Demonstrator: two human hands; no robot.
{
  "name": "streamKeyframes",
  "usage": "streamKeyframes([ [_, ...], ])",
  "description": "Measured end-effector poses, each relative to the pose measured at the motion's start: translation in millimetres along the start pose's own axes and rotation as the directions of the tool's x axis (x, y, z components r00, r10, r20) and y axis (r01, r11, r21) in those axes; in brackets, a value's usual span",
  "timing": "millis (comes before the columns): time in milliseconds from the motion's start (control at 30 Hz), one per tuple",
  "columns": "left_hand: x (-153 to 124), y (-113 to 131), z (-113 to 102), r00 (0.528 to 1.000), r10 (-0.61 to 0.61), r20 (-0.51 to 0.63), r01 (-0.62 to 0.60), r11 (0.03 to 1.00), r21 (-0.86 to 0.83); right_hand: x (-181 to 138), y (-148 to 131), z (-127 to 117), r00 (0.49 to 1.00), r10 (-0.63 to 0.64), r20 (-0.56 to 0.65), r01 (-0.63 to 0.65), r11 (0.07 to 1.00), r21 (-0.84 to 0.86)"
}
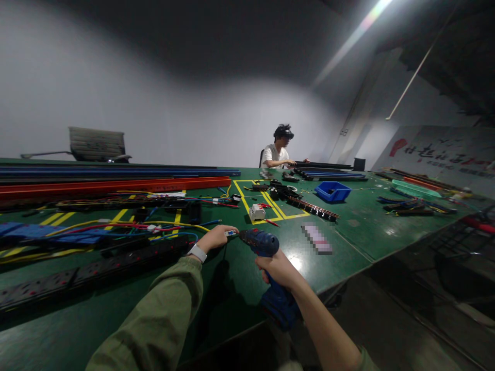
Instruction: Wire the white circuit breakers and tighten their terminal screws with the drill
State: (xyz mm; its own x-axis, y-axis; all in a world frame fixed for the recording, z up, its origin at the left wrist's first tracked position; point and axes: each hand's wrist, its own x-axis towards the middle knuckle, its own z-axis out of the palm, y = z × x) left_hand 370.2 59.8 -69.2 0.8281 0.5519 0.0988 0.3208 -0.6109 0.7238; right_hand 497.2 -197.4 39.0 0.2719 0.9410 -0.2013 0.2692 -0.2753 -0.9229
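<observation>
Olive sleeve in the near foreground, leading up to the left hand, which wears a pale wristband. Farthest left of this hand, on the green desk, a long black socket strip slants up towards the wrist; behind it are coloured wires and blue pieces, and farther back an orange-red channel. The left hand is narrowed to a fingertip grip on a small white-and-blue piece, held just in front of the drill's nose; contact between the two cannot be made out. To its right, the right hand is wrapped around the handle of a blue power drill. The drill's barrel lies nearly level, its nose pointing left at the left fingertips; the handle's long axis runs down from the barrel to the battery base, below the right hand. Beyond the hands are a white block, a seated co-worker and a black strip with copper-coloured marks. Right of the right hand lies a blurred flat item; beyond it stands an open blue bin, and farthest right a mint-green tray, the contents of both unclear.
</observation>
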Motion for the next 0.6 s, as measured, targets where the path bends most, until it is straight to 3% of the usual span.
streamKeyframes([
  [600,-3,10,-3,1.0,-0.019,0.005,0.019,1.0,-0.013,0,0,0,1.0,0.009,0.0,-0.009,1.0,-0.009],
])
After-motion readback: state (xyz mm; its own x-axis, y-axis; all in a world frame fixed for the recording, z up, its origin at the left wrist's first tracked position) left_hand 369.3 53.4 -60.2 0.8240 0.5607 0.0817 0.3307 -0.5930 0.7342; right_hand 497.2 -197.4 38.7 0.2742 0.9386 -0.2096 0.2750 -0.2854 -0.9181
